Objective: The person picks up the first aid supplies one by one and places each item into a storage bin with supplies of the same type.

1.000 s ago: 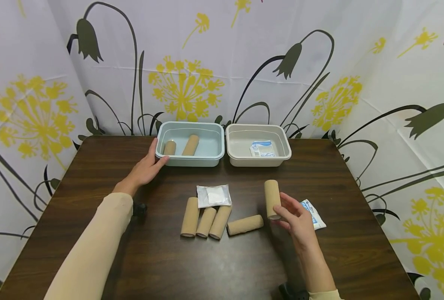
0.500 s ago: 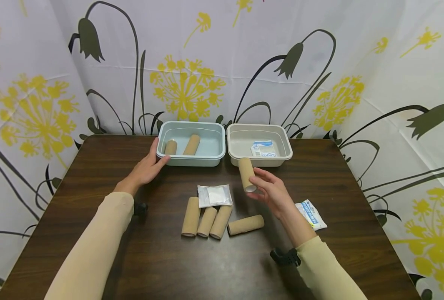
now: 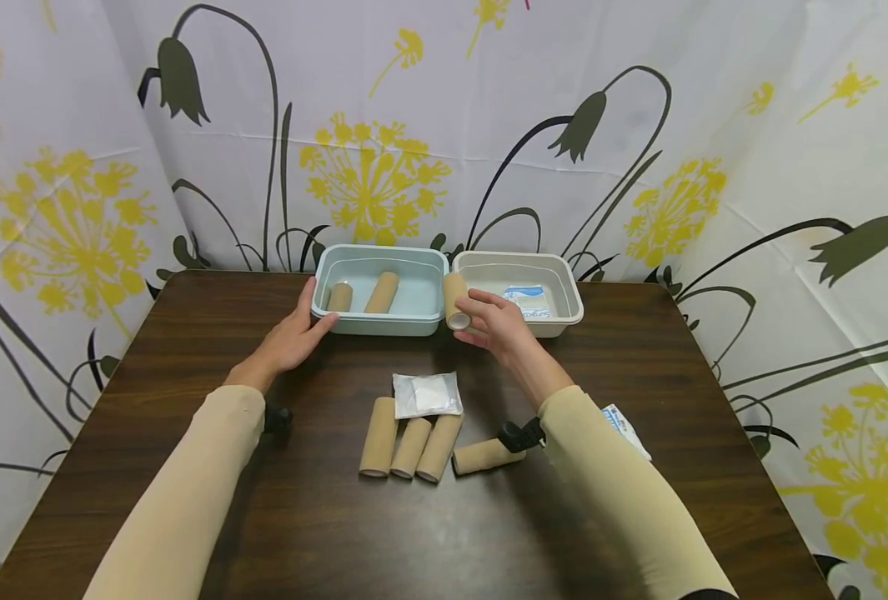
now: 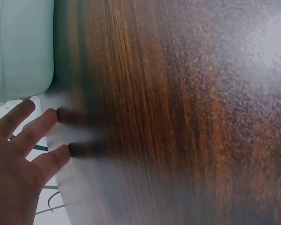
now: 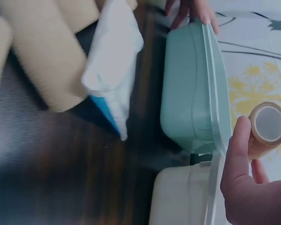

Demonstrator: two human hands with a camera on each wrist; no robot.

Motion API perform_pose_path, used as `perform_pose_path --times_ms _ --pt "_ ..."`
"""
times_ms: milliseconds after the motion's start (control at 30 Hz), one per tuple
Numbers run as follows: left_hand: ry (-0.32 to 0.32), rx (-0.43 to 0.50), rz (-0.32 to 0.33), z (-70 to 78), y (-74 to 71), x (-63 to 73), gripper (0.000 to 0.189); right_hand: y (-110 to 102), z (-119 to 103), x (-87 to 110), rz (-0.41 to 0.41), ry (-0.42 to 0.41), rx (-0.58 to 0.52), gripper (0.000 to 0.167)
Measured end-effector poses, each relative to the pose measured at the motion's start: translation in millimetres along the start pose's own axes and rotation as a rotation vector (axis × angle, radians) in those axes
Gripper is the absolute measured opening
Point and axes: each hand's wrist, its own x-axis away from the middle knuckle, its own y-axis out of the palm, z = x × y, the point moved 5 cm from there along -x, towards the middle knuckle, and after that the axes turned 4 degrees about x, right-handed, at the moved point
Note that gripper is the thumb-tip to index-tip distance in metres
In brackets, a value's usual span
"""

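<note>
My right hand (image 3: 505, 329) holds a cardboard tube (image 3: 454, 296) between thumb and fingers. In the head view the tube overlaps the adjoining rims of the light blue bin (image 3: 391, 325) and the beige bin (image 3: 552, 327); in the right wrist view its round end (image 5: 268, 123) faces the camera. At the blue bin's front left corner rests my left hand (image 3: 286, 333), fingers extended along the side and thumb at the front rim. Inside that bin lie two tubes, one short (image 3: 341, 297) and one longer (image 3: 382, 292). A blue-and-white packet (image 3: 529, 302) lies in the beige bin.
Several tubes (image 3: 378, 437) lie mid-table, with a white packet (image 3: 427, 394) across their far ends. Another tube (image 3: 481, 457) lies to their right, partly behind the right wrist strap. A packet (image 3: 627, 431) shows beyond the right forearm. A flowered curtain (image 3: 383, 83) hangs behind the table.
My right hand has carried the cardboard tube leftward and away from me, from above the right side of the table to the bins' adjoining rims. The left hand has stayed at the blue bin.
</note>
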Motion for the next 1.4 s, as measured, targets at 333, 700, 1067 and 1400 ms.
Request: perform_pose_path --times_ms 333,700,1067,1400 --pt "0.005 -0.003 0.006 -0.3 1.3 -1.7 0.085 18.2 -9.7 -20.7 0.054 -0.004 0.023 0.056" --pt "-0.011 -0.01 -0.004 -1.2 -0.3 -2.3 0.085 29.0 -13.0 -32.2 0.15 -0.057 0.043 0.056" --pt "-0.021 0.001 -0.01 -1.1 -0.4 -2.2 0.084 30.8 -9.4 -31.8 0.158 -0.096 0.051 0.054" --pt "-0.029 0.012 -0.01 -4.7 1.3 -1.4 0.084 6.4 3.7 -10.6 0.04 -0.116 0.177 0.047"
